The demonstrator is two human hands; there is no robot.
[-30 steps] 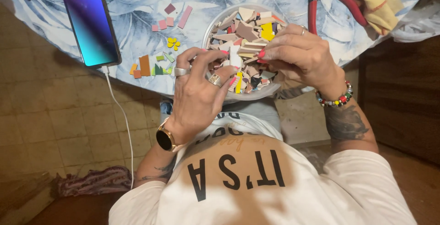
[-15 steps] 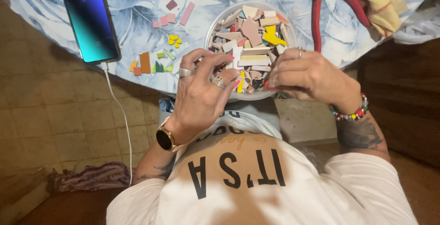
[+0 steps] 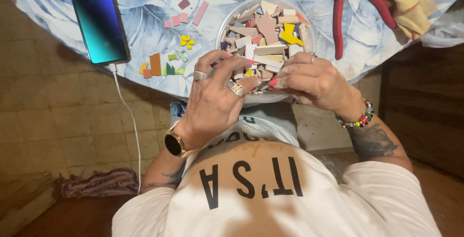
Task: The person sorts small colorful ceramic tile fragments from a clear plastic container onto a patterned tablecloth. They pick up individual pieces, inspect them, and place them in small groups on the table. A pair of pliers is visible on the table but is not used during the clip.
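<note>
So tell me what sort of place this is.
Probably a home craft table, used for mosaic work. A clear bowl of broken tile pieces sits on a leaf-print cloth, with red-handled nippers beside it and a phone charging. Both hands pick at the bowl's near edge.

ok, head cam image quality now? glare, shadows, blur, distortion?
Head view: mostly sharp, both the left hand and the right hand crisp over the bowl of tile pieces; warm light with a shadow across the white shirt; lit phone screen bright but not blown out; wide-angle bending toward the edges; floor dimmer.
</note>
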